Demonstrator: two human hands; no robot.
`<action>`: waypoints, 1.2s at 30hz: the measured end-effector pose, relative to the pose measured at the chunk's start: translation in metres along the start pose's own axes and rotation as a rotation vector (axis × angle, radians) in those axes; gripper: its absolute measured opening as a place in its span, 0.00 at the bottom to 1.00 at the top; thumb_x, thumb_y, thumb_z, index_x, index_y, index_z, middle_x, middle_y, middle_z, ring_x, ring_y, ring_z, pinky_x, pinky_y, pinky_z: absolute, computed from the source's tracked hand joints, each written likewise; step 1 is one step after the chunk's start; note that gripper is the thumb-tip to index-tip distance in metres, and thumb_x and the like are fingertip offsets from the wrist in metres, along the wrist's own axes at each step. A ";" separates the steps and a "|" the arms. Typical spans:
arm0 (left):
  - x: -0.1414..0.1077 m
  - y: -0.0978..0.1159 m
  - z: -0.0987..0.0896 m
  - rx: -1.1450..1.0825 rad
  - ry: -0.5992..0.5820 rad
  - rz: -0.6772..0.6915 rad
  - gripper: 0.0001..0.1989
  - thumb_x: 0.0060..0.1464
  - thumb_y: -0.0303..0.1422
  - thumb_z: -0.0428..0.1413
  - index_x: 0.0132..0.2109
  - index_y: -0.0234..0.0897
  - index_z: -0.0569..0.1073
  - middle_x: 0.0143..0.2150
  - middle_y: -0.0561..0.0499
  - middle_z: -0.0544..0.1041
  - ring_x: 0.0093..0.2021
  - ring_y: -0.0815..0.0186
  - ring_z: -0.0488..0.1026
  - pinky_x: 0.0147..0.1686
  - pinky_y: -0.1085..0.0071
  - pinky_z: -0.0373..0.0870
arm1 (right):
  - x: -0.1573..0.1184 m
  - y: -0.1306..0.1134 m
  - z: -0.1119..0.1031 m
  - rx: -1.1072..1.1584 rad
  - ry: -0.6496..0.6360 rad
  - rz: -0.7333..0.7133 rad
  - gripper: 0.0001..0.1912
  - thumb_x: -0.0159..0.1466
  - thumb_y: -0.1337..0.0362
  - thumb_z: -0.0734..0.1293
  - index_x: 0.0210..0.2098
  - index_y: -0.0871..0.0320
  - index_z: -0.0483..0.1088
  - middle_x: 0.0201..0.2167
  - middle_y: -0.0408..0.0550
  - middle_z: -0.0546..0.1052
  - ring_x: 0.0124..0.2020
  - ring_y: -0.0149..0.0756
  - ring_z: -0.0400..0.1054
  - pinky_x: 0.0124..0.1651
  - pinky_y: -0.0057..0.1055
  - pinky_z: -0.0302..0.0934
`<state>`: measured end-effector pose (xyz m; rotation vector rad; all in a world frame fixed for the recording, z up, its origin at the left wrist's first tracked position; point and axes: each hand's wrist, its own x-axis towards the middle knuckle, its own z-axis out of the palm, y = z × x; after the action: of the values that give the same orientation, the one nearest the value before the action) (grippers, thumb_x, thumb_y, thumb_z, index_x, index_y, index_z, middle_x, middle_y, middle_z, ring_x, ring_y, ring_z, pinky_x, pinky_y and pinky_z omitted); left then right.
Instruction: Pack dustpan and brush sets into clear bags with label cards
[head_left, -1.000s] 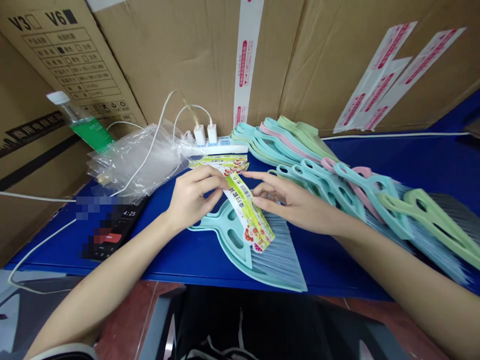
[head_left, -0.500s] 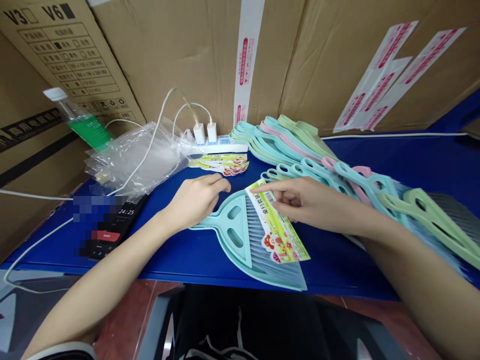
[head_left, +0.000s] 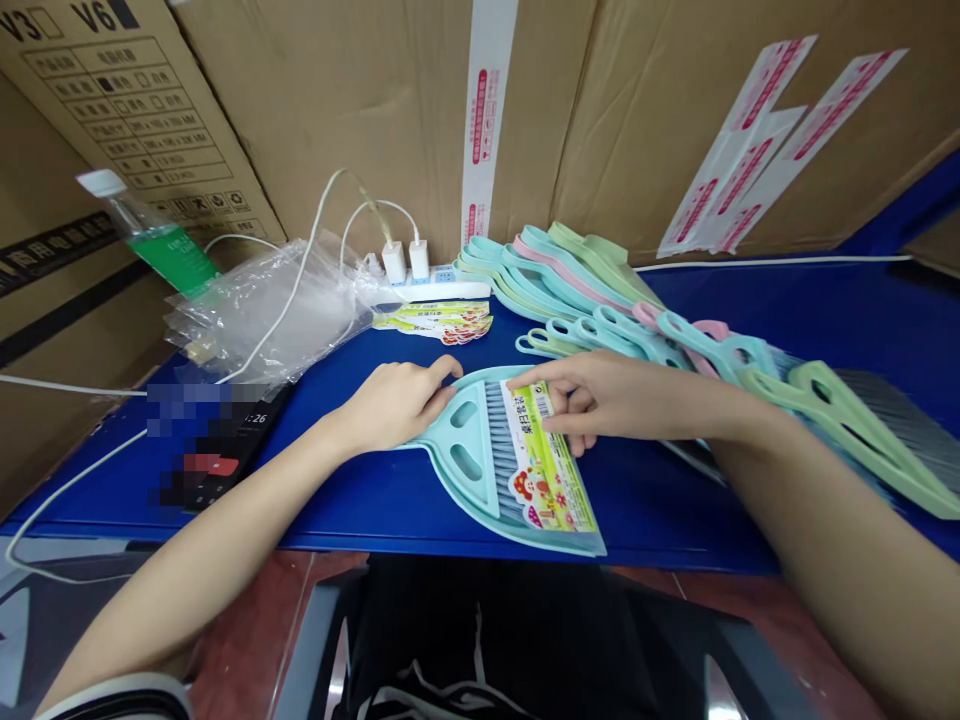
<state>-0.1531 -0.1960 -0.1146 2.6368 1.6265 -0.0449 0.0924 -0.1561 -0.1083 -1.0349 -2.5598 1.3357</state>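
Note:
A light-blue dustpan lies on the blue table, with a matching brush nested on it, its grey bristles pointing right. My left hand is closed around the handle end of the two. Over the bristles lies a printed yellow-green and white card. The thumb and fingers of my right hand pinch the top of this card.
Behind my right hand are stacked dustpans and several brushes. More cards lie by a white power strip. Clear plastic bags, a green-labelled bottle and a phone are at the left. Cardboard boxes stand behind.
The card has turned more upright and shifted slightly left, lying more squarely over the bristles. My right hand has moved with it. The whole view has shifted slightly.

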 end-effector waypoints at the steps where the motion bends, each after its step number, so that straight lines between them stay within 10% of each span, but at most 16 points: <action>1: 0.000 0.000 0.000 0.009 -0.001 0.003 0.14 0.67 0.35 0.42 0.52 0.38 0.66 0.29 0.53 0.78 0.31 0.59 0.78 0.30 0.69 0.66 | 0.000 0.000 0.000 0.002 0.001 0.000 0.30 0.61 0.62 0.65 0.62 0.63 0.66 0.21 0.40 0.75 0.22 0.33 0.74 0.25 0.28 0.67; 36: -0.001 0.008 -0.002 0.169 -0.053 -0.010 0.16 0.67 0.34 0.39 0.53 0.36 0.67 0.31 0.48 0.80 0.33 0.54 0.80 0.30 0.66 0.69 | 0.001 0.008 -0.006 -0.041 -0.009 -0.115 0.28 0.59 0.61 0.67 0.59 0.57 0.70 0.19 0.38 0.75 0.21 0.33 0.73 0.23 0.29 0.63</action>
<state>-0.1465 -0.1998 -0.1128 2.7216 1.6897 -0.2617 0.0978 -0.1475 -0.1108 -0.8752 -2.6188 1.2679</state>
